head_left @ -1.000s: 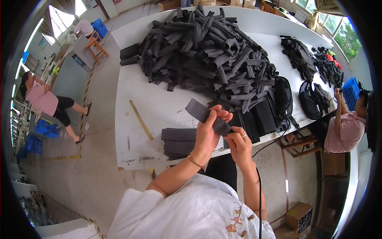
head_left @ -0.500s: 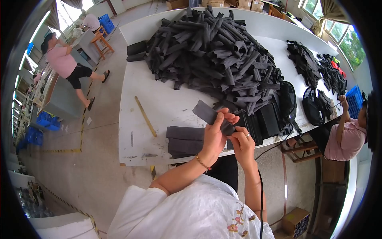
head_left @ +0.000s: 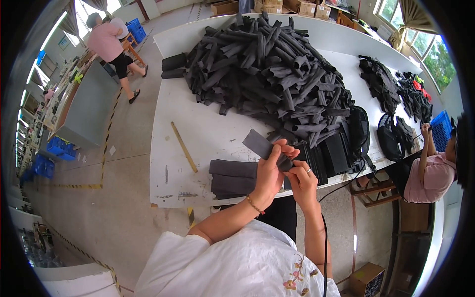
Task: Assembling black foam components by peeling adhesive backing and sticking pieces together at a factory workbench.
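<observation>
we see the left hand [head_left: 271, 174] and the right hand [head_left: 301, 182] held close together just above the near edge of the white table [head_left: 208, 133], both closed on 1 flat dark grey foam strip [head_left: 258, 143]. the left hand's fingers wrap the strip's lower end from the left, and the right hand pinches the same end from below, a ring showing on 1 finger. the strip's free end tilts up and to the left, over the table top, and touches nothing else that we can make out.

just left of the hands lies a short stack of flat dark strips [head_left: 232, 176] on the table, near its front edge. behind the hands rises a big heap of rolled black foam pieces [head_left: 269, 74], spread across the middle of the table. a long wooden stick [head_left: 184, 147] lies on the bare table to the left of the stack. at the right edge a person in a pink shirt [head_left: 429, 173] sits by the table's end, and another person in pink [head_left: 110, 44] stands well apart at the far left.
</observation>
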A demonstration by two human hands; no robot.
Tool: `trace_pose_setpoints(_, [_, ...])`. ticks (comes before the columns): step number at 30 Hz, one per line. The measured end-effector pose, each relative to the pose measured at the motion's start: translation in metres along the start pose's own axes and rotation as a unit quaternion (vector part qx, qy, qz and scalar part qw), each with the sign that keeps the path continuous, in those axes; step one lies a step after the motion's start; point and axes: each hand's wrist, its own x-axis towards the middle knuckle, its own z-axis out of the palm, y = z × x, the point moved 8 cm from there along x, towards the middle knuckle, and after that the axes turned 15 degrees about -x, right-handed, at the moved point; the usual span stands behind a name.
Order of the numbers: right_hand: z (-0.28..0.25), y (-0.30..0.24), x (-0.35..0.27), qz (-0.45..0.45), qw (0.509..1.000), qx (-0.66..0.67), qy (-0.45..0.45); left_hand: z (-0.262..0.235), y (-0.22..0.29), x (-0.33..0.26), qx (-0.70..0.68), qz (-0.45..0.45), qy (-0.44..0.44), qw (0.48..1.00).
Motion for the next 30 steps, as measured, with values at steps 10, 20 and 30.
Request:
trace_pose_setpoints(10, [0.001, 0.001, -0.001, 0.0, 1.0, 0.0, 0.003, 0.0, 0.0, 0.0, -0.002, 0.0, -0.008, 1.0])
trace_pose_setpoints(20, [0.024, 0.025, -0.009, 0.229, 0.927, 0.298, 0.016, 0.02, 0.014, 0.005, 0.049, 0.011, -0.06, 0.997])
trace_pose_setpoints(30, [0.03, 0.026, -0.003, 0.343, 0.821, 0.456, -0.021, 0.033, 0.022, 0.013, 0.074, -0.011, -0.151, 0.986])
